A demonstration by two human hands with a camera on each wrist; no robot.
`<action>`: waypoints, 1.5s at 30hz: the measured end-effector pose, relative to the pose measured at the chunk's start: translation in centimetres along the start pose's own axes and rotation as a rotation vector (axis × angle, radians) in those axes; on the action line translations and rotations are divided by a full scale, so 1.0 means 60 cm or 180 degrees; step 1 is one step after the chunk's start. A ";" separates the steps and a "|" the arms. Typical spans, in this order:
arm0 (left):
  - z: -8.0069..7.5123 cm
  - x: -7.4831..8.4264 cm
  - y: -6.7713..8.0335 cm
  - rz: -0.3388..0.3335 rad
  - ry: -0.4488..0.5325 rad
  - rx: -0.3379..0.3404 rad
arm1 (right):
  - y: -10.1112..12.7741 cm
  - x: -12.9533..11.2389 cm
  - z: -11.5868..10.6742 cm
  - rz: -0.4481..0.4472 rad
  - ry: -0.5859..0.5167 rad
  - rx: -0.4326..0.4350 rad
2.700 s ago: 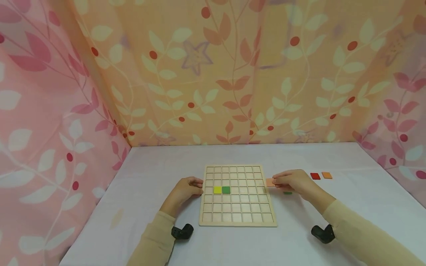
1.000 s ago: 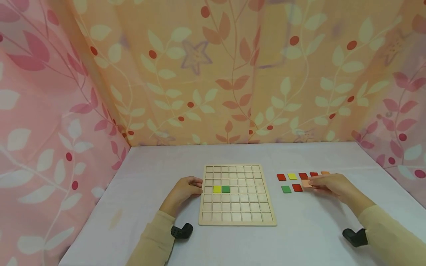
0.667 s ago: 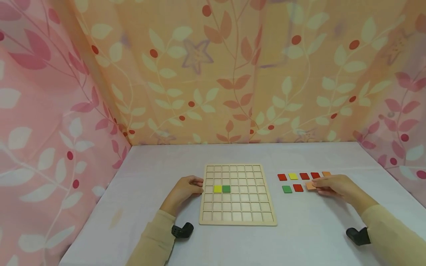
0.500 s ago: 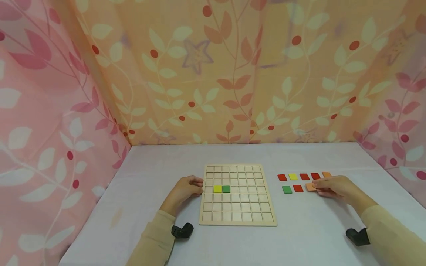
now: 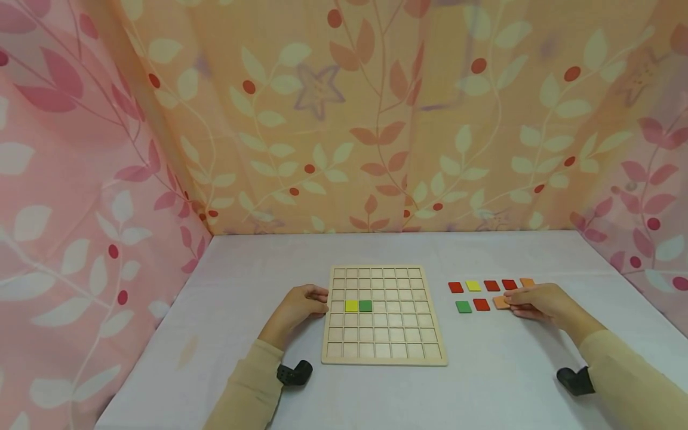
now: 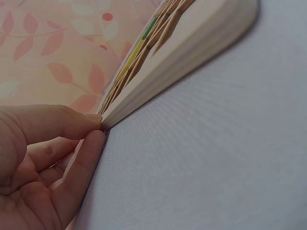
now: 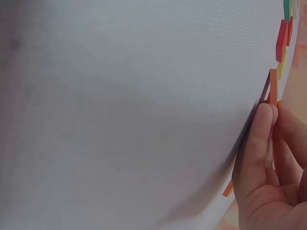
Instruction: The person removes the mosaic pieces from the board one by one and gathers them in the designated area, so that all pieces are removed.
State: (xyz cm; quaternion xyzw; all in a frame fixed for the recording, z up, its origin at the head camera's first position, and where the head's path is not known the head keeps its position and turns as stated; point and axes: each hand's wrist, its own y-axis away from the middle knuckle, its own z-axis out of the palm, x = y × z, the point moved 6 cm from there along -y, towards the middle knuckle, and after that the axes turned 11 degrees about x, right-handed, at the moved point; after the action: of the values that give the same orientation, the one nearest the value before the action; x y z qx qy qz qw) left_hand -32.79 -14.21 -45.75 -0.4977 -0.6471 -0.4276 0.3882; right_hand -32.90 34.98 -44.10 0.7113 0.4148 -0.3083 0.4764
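Head view shows the right hand (image 5: 537, 300) to the right of the wooden grid board (image 5: 384, 315), its fingers curled onto a pale orange tile (image 5: 501, 302) lying on the table (image 5: 484, 370); it seems to be pinching the tile's edge, though the grip is partly hidden. Left hand (image 5: 298, 306) rests at the board's left edge, fingertips (image 6: 93, 125) pinching its rim. Yellow tile (image 5: 351, 306) and green tile (image 5: 365, 306) sit inside the board.

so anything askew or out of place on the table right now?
Nothing stands out. The square wooden grid board lies flat with a yellow tile and a green tile seated in cells. The loose tiles sit in two tidy rows; the right hand touches the light orange tile.
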 end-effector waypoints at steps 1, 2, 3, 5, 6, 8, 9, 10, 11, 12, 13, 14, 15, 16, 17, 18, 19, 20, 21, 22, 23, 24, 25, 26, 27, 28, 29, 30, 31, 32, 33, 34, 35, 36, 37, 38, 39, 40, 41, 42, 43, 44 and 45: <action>0.000 0.000 0.001 -0.0006 -0.0007 -0.0002 | 0.000 -0.001 0.000 -0.0001 0.0037 0.0025; 0.000 0.001 0.001 -0.0005 -0.0007 -0.0004 | 0.000 -0.002 -0.001 -0.0005 0.0070 0.0050; 0.000 0.001 0.001 -0.0006 -0.0008 -0.0006 | 0.000 -0.003 -0.001 -0.0013 0.0109 0.0075; 0.000 0.001 0.002 -0.0004 -0.0010 -0.0012 | 0.001 -0.004 -0.001 -0.0020 0.0176 0.0125; 0.000 0.001 0.002 -0.0006 -0.0003 -0.0012 | 0.001 -0.005 -0.002 -0.0028 0.0216 0.0146; 0.001 0.001 0.002 -0.0004 -0.0002 -0.0007 | 0.002 -0.005 -0.002 -0.0039 0.0275 0.0188; 0.000 0.001 0.002 0.0001 -0.0005 -0.0002 | 0.003 -0.006 -0.002 -0.0043 0.0309 0.0209; 0.000 0.000 0.002 0.0000 -0.0011 0.0004 | 0.003 -0.006 -0.002 -0.0047 0.0338 0.0223; 0.000 0.000 0.002 -0.0012 -0.0008 0.0010 | 0.004 -0.006 -0.002 -0.0055 0.0367 0.0231; 0.000 0.000 0.002 0.0005 -0.0012 0.0004 | 0.004 -0.006 -0.002 -0.0062 0.0391 0.0239; 0.000 0.000 0.002 0.0005 -0.0019 0.0004 | 0.004 -0.006 -0.003 -0.0059 0.0417 0.0254; 0.000 0.000 0.002 0.0016 -0.0030 0.0000 | 0.005 -0.006 -0.003 -0.0065 0.0444 0.0260; 0.000 0.000 0.002 0.0014 -0.0037 -0.0002 | 0.005 -0.006 -0.003 -0.0075 0.0470 0.0263; 0.000 0.000 0.002 0.0017 -0.0041 -0.0004 | 0.005 -0.006 -0.003 -0.0086 0.0487 0.0259; 0.000 0.001 0.002 0.0027 -0.0043 -0.0008 | 0.005 -0.006 -0.003 -0.0090 0.0498 0.0265; 0.000 0.001 0.002 0.0042 -0.0058 -0.0010 | 0.005 -0.006 -0.004 -0.0081 0.0506 0.0279; 0.000 0.001 0.001 0.0027 -0.0059 -0.0003 | 0.005 -0.005 -0.004 -0.0070 0.0516 0.0292; 0.000 0.001 0.002 0.0030 -0.0059 -0.0004 | 0.005 -0.005 -0.004 -0.0070 0.0516 0.0294; -0.001 0.001 0.002 0.0021 -0.0048 -0.0003 | 0.004 -0.004 -0.004 -0.0057 0.0516 0.0307; 0.000 0.001 0.002 0.0039 -0.0046 -0.0012 | 0.003 -0.003 -0.004 -0.0032 0.0511 0.0329; 0.000 0.001 0.002 0.0030 -0.0029 -0.0022 | 0.003 -0.002 -0.004 0.0004 0.0500 0.0359; 0.000 0.001 0.003 0.0019 -0.0016 -0.0027 | 0.003 -0.002 -0.004 0.0041 0.0486 0.0389; 0.001 0.000 0.003 0.0011 0.0008 -0.0036 | 0.003 -0.002 -0.005 0.0065 0.0469 0.0416; 0.001 0.000 0.003 0.0011 0.0025 -0.0041 | 0.004 -0.001 -0.005 0.0103 0.0448 0.0456; 0.001 0.000 0.003 0.0009 0.0040 -0.0046 | 0.005 -0.002 -0.005 0.0145 0.0401 0.0493; 0.001 0.000 0.003 0.0011 0.0049 -0.0047 | 0.007 -0.003 -0.005 0.0187 0.0340 0.0530; 0.000 0.000 0.002 -0.0004 0.0061 -0.0043 | 0.010 -0.006 -0.003 0.0187 0.0283 0.0532; 0.000 0.000 0.002 0.0007 0.0059 -0.0042 | 0.013 -0.009 0.000 0.0169 0.0234 0.0515; 0.001 0.000 0.002 0.0014 0.0052 -0.0038 | 0.017 -0.012 0.004 0.0155 0.0195 0.0502; 0.000 0.000 0.001 0.0013 0.0034 -0.0025 | 0.021 -0.016 0.010 0.0126 0.0154 0.0474; 0.000 0.000 0.001 0.0014 0.0025 -0.0021 | 0.026 -0.021 0.018 0.0081 0.0118 0.0429; 0.000 -0.001 0.000 0.0010 0.0010 -0.0013 | 0.031 -0.026 0.026 0.0019 0.0119 0.0387; 0.001 -0.002 0.000 0.0004 0.0009 -0.0008 | 0.035 -0.031 0.036 -0.0052 0.0139 0.0337; 0.001 -0.002 0.000 0.0020 0.0000 -0.0010 | 0.039 -0.036 0.046 -0.0095 0.0137 0.0315; 0.000 -0.002 -0.001 0.0016 0.0001 -0.0005 | 0.042 -0.041 0.057 -0.0133 0.0118 0.0294; 0.001 -0.002 -0.001 0.0012 0.0011 -0.0007 | 0.045 -0.046 0.068 -0.0187 0.0093 0.0253; 0.001 -0.002 -0.001 0.0012 0.0030 -0.0016 | 0.048 -0.052 0.080 -0.0236 0.0066 0.0215; 0.001 -0.002 -0.001 0.0015 0.0035 -0.0020 | 0.050 -0.057 0.092 -0.0284 0.0034 0.0175; 0.001 -0.002 -0.001 0.0018 0.0048 -0.0026 | 0.052 -0.062 0.104 -0.0322 -0.0006 0.0129; 0.001 -0.002 -0.001 0.0035 0.0038 -0.0035 | 0.054 -0.067 0.115 -0.0349 -0.0049 0.0087; 0.001 -0.003 -0.001 0.0018 0.0045 -0.0028 | 0.056 -0.070 0.127 -0.0379 -0.0067 0.0039; 0.001 -0.003 -0.001 0.0016 0.0041 -0.0026 | 0.057 -0.074 0.137 -0.0403 -0.0084 0.0006; 0.002 -0.002 -0.001 0.0014 0.0026 -0.0022 | 0.058 -0.077 0.147 -0.0424 -0.0101 -0.0017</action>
State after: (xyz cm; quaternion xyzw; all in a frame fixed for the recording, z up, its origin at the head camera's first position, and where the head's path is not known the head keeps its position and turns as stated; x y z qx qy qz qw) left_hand -32.82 -14.17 -45.93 -0.4987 -0.6430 -0.4310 0.3900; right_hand -32.38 24.69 -41.93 0.6759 0.4544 -0.3494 0.4632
